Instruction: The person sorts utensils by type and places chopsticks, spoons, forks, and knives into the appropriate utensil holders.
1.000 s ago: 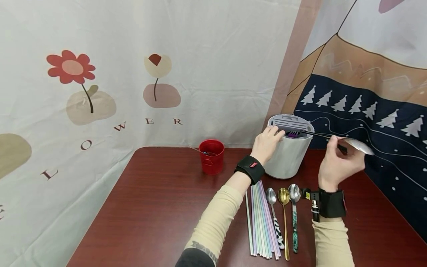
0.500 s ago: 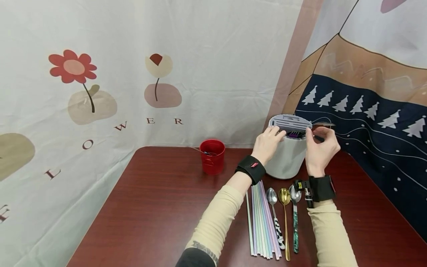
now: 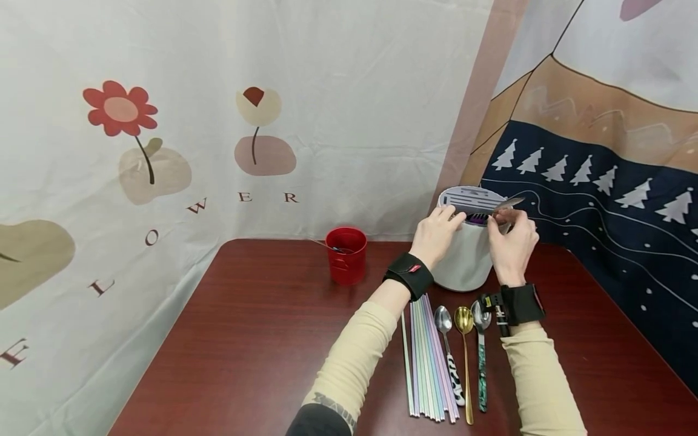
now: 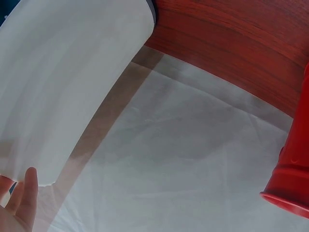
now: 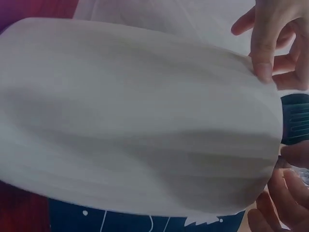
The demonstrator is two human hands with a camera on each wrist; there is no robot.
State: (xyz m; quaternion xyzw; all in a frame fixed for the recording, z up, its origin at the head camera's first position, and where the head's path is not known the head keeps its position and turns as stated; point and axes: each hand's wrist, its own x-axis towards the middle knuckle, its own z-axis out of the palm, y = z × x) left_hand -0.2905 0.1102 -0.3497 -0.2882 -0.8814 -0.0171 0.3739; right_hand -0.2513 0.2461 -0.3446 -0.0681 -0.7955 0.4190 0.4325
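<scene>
A tall white utensil holder [image 3: 463, 260] with a grey slotted top [image 3: 471, 197] stands at the table's back right. My left hand [image 3: 436, 233] grips its rim on the left, the thumb outside the wall in the right wrist view. At the rim's right side, my right hand [image 3: 512, 245] pinches a dark-handled spoon, its silver bowl [image 3: 508, 204] showing above the fingers. The spoon's handle is hidden by the hand and the holder. Purple fork tines [image 3: 477, 218] show in the opening between both hands.
Pastel chopsticks [image 3: 431, 363] lie in front of the holder, beside a cow-print-handled spoon [image 3: 455, 378], a gold spoon [image 3: 466, 363] and a green-handled spoon [image 3: 482, 369]. A red bucket [image 3: 347, 266] with a thin utensil inside stands left. Printed curtains hang behind the table.
My right hand has moved left to the holder's rim with the spoon, whose handle earlier pointed at the opening with the bowl far right. My left hand stays on the rim.
</scene>
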